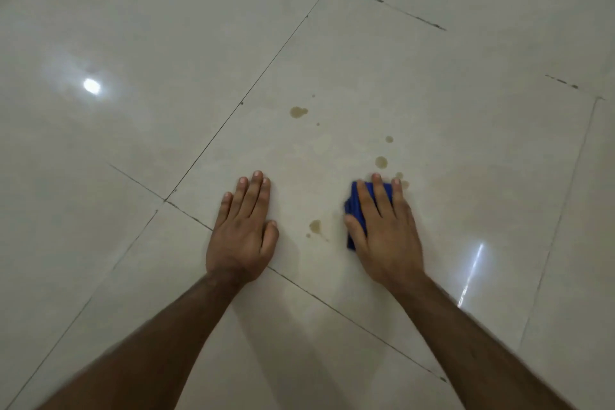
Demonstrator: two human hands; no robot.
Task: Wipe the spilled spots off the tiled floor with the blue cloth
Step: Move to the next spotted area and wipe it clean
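Most of the crumpled dark-blue cloth point(355, 206) lies hidden under the flat right hand point(382, 230); only its left edge and a strip between the fingers point(377, 188) show. Both bare forearms are cut off by the bottom edge. A small brown spill spot point(404, 184) sits partly behind the little finger.

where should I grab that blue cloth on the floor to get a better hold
Probably the bunched left edge of the folded blue cloth, coming from the left: it sticks out beside the right hand, which lies flat on the rest, pressing it to the pale tiled floor.
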